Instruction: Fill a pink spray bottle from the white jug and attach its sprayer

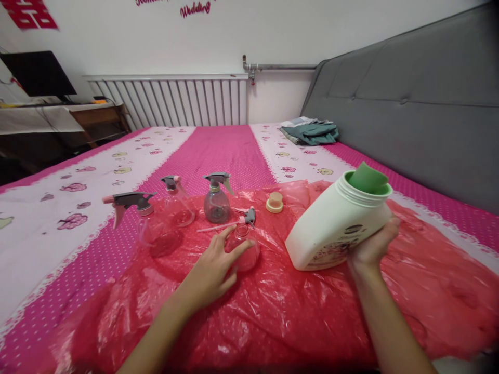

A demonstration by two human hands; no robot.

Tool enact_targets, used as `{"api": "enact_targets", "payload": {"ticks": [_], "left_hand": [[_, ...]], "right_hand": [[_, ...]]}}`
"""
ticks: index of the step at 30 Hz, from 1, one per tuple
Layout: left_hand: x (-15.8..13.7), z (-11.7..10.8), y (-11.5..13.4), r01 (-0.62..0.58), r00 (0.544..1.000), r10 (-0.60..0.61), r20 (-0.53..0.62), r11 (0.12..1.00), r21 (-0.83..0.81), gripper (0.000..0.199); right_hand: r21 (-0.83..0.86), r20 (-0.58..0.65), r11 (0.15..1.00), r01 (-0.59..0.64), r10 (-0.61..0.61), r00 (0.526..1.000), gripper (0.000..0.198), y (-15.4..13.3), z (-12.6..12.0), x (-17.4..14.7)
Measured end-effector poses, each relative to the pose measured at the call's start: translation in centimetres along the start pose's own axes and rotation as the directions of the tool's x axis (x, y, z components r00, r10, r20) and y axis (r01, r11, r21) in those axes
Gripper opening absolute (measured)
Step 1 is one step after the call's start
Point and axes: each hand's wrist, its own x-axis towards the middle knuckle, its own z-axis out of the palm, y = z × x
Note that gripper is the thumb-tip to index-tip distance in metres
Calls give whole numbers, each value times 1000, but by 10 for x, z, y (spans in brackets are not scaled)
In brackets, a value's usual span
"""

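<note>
My right hand (pixel 372 244) grips a large white detergent bottle (pixel 331 228), tilted to the left with its mouth up. A green pouring spout (pixel 368 179) sits in that mouth. My left hand (pixel 214 265) holds a small clear spray bottle (pixel 247 254) near its shoulder; the bottle is upright and uncapped. Just behind it lies a grey and pink spray head (pixel 248 217) with its thin tube. To the left stand two clear bottles with pink-and-grey sprayers (pixel 158 231), and a grey-tinted spray bottle (pixel 217 205). A cream cap (pixel 275 202) rests behind the white bottle.
A crumpled red plastic sheet (pixel 249 322) covers the near part of the bed, over a pink patterned bedspread (pixel 224 148). Folded clothes (pixel 312 131) lie at the back right by the grey headboard (pixel 409 104). A radiator (pixel 175 101) runs along the wall; a desk with a monitor (pixel 39 75) stands far left.
</note>
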Motion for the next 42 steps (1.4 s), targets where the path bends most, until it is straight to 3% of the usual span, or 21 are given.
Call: {"api": "enact_targets", "payload": {"ticks": [20,42], "left_hand": [[0,0,2,5,1000,-5,6,1000,-5,88],[0,0,3,18,1000,-18,2,1000,-2,87]], "right_hand": [[21,11,1000,9,-9,1000,49,-2,2,-1],[36,-10,999,9,-9,1000,56,0,1,0]]}}
